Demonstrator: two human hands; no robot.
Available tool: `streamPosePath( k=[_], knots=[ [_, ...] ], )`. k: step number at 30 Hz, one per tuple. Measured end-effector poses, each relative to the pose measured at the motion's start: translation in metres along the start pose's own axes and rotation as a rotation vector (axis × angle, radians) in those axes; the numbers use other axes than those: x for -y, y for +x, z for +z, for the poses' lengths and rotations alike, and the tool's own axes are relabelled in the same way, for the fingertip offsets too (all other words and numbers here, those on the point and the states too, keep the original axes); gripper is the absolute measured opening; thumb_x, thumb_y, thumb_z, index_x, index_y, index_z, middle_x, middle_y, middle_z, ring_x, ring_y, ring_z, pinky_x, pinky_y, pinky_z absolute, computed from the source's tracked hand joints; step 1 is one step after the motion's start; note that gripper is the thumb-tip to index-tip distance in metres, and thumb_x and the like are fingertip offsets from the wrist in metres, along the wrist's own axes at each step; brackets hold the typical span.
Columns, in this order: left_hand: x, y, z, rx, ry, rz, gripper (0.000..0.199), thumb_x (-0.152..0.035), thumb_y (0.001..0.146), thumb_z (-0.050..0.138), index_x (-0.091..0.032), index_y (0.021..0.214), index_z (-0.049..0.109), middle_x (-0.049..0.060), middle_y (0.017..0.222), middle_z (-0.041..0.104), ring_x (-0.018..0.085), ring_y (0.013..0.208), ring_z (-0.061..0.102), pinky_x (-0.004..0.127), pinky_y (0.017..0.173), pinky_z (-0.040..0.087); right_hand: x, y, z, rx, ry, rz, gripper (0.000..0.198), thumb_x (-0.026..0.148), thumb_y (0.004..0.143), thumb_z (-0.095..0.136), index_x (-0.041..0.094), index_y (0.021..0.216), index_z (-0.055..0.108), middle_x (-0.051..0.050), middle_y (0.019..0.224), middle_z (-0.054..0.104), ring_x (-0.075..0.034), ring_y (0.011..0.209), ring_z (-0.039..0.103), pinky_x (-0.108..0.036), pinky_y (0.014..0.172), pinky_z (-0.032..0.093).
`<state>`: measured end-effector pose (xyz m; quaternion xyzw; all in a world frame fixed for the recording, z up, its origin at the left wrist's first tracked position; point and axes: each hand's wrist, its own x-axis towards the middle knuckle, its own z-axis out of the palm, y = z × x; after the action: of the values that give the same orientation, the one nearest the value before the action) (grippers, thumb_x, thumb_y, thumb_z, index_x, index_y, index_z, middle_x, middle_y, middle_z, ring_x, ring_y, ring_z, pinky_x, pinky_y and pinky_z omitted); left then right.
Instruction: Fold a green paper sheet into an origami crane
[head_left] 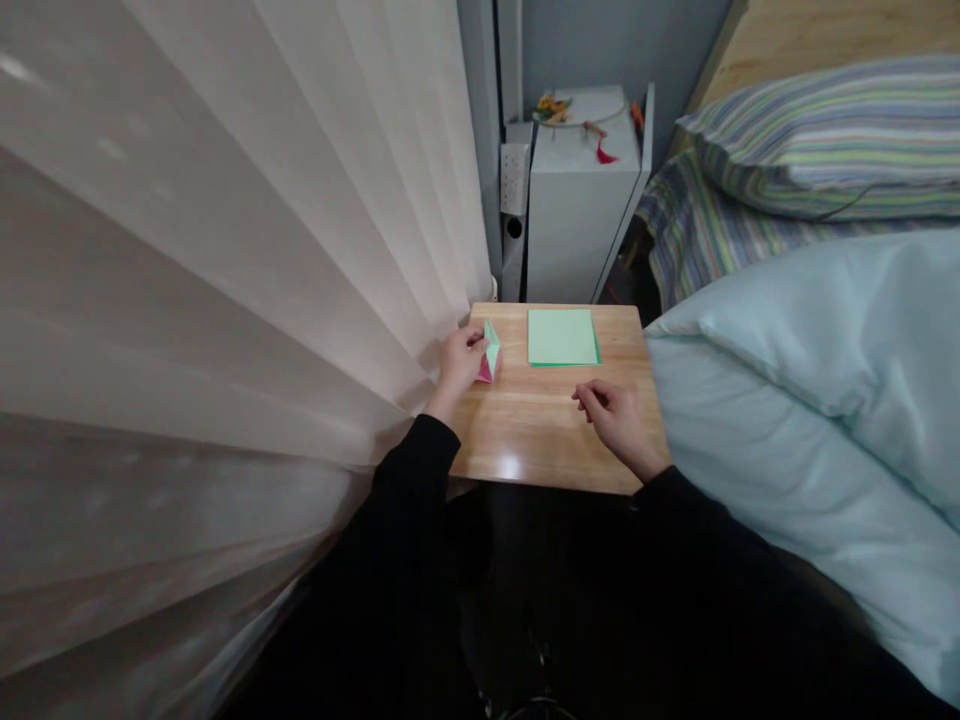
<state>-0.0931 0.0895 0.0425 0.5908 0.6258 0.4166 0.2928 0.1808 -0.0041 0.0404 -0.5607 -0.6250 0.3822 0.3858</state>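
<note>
At the left side of the small wooden table (525,430), my left hand (459,362) pinches a folded piece of light green paper (492,348). Pink folded paper (486,370) shows just below and around it; whether the two are joined I cannot tell. The fingers hide part of the green fold. Over the right half of the table, my right hand (611,412) is loosely closed, with its fingers curled in and nothing visible in them. Beyond it lies a stack of square green paper (561,337), pale green on top with a darker green edge showing.
A pale curtain (315,250) hangs close along the left, touching the table's side. To the right is a bed with a light blue quilt (817,370) and a striped pillow (840,140). Behind the table stands a grey-white cabinet (577,220) with small items on top.
</note>
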Motion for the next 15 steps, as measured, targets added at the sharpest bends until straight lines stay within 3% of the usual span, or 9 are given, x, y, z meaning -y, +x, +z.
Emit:
streamPosePath(
  k=[6,15],
  knots=[
    [0.018,0.043,0.023,-0.014,0.043,-0.013,0.015,-0.015,0.086,0.063,-0.014,0.094,0.075,0.011,0.103,0.079,0.020,0.093,0.074,0.031,0.089,0.056,-0.006,0.007,0.000,-0.003,-0.046,-0.029,0.038,0.048,0.097,0.054,0.018,0.077,0.068,-0.004,0.066,0.065,-0.018,0.058,0.059,-0.030,0.058,0.042],
    [0.029,0.049,0.035,0.214,0.184,-0.015,0.016,-0.004,0.073,0.068,-0.016,0.078,0.078,0.009,0.090,0.081,0.023,0.090,0.075,0.036,0.092,0.057,-0.014,0.013,0.006,0.027,-0.115,-0.075,0.036,0.041,0.099,0.052,0.019,0.075,0.066,-0.004,0.069,0.068,-0.019,0.064,0.063,-0.030,0.060,0.042]
  ],
)
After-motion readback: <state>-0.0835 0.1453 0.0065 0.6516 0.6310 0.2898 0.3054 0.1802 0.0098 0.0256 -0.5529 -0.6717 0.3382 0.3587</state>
